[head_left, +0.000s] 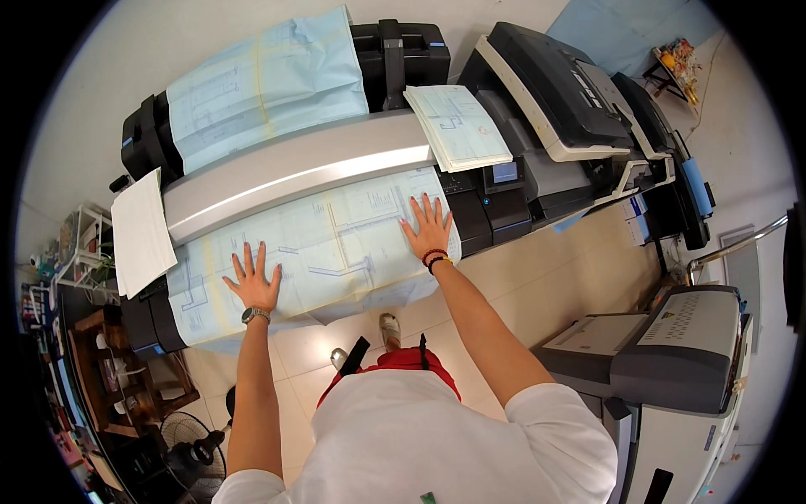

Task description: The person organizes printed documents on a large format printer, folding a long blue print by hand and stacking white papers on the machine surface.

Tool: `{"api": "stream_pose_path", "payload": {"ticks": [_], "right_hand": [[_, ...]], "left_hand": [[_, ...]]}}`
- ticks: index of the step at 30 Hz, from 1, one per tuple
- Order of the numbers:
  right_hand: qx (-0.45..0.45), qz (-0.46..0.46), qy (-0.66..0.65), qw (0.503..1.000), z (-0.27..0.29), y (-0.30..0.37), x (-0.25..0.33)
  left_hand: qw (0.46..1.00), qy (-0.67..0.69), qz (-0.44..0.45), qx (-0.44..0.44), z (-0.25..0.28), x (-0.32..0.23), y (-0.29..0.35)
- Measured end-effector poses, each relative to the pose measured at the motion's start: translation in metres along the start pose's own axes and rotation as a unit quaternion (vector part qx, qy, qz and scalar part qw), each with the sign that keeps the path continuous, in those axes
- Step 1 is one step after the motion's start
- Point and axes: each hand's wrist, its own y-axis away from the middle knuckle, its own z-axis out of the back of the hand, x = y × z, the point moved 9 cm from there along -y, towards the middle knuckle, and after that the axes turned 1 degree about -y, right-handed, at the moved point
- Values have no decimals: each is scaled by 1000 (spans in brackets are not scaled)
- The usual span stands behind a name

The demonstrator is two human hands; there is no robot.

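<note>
A large pale blue technical drawing sheet (336,244) with blue lines and yellowish creases lies over the front of a wide-format scanner or printer (302,172) with a silver cover. My left hand (254,281) rests flat on the sheet's left part, fingers spread, a watch at the wrist. Toward the sheet's right end, my right hand (428,228) also presses flat with fingers apart; beaded bracelets circle that wrist. More of a blue drawing (269,84) shows behind the silver cover. The sheet's front edge hangs over the machine's near side.
A folded stack of drawings (460,128) lies on the machine's right end, beside a small screen (505,173). White papers (143,231) lie on the left end. A copier (554,92) stands at the right, another large machine (672,361) nearer. A fan (193,445) stands lower left.
</note>
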Motion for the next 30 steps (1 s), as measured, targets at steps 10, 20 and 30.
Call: {"api": "stream_pose_path", "payload": {"ticks": [10,20,30], "right_hand": [[14,-8,-1,1000,-2,0,-1],[-1,1,-5,1000,2,0,1],[3,-4,-17,1000,-1,0,0]], "left_hand": [[1000,-17,-1,-2,1,-1,0],[1000,-7,-4,-11,1,-1,0],[1000,-4,-3,-9,0,0,0]]}}
